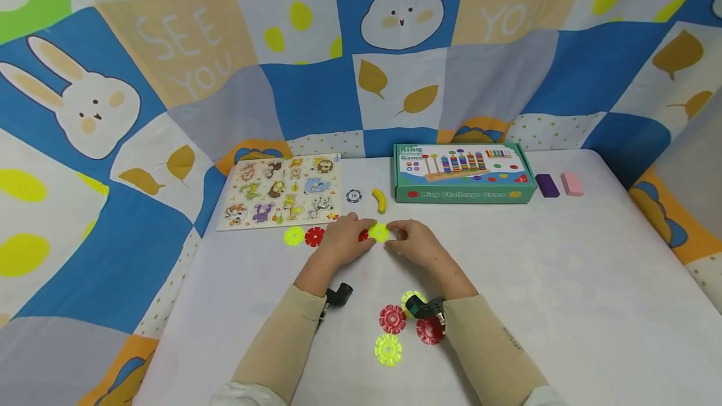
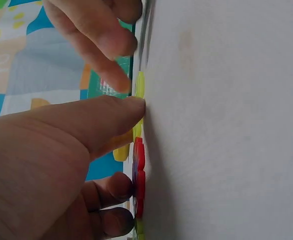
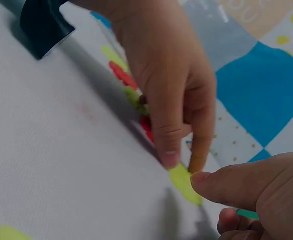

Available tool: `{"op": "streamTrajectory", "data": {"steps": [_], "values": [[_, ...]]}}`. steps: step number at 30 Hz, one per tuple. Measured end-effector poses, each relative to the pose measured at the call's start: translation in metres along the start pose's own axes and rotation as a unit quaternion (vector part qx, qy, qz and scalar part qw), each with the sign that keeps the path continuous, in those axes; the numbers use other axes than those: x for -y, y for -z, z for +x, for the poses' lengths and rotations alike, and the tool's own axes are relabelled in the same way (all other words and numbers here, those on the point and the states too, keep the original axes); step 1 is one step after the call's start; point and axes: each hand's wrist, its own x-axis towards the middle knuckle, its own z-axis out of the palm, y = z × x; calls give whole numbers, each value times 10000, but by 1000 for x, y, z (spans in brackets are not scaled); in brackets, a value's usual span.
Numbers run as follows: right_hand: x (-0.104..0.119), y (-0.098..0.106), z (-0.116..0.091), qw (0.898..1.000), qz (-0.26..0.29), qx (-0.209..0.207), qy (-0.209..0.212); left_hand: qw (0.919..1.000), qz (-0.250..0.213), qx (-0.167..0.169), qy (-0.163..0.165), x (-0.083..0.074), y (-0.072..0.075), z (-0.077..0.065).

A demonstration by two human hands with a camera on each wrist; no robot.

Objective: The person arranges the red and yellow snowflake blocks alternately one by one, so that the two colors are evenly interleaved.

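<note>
A yellow-green snowflake disc [image 1: 379, 232] lies flat at the right end of a row of discs. My left hand [image 1: 345, 238] holds it by its edges, thumb on the near side, forefinger on the far side. At its right edge is my right hand [image 1: 418, 244], thumb and forefinger spread around it; in the left wrist view that thumb stands a little apart from the disc. Farther left in the row are a red disc [image 1: 314, 236] and another yellow-green disc [image 1: 294, 235]. A red disc [image 1: 363, 235] beside the held one is partly hidden by my left hand.
Loose red [image 1: 392, 319] and yellow-green discs [image 1: 388, 349] lie near my right forearm. Behind the row are an animal puzzle board [image 1: 282, 192], a round chip [image 1: 353, 196], a toy banana [image 1: 380, 200] and a green game box [image 1: 465, 174]. Purple [image 1: 547, 185] and pink blocks [image 1: 572, 184] sit right.
</note>
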Motion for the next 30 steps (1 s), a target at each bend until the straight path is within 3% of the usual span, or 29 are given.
{"op": "streamTrajectory", "data": {"steps": [5,9,17,24,30], "values": [[5,14,-18,9998,116,122,134,9999,10,58,97,-1,1,-1],[7,22,-36,9984,198,217,484,9998,30,103,173,-2,3,-3],[3,14,-78,9928,312,640,962,9998,30,103,170,-2,5,-4],[-6,-5,-99,9835,-82,1279,1279,9999,-7,57,89,-1,5,-4],[-12,-20,-104,9750,-923,1280,1567,10000,-73,4,56,-3,5,-4]]}}
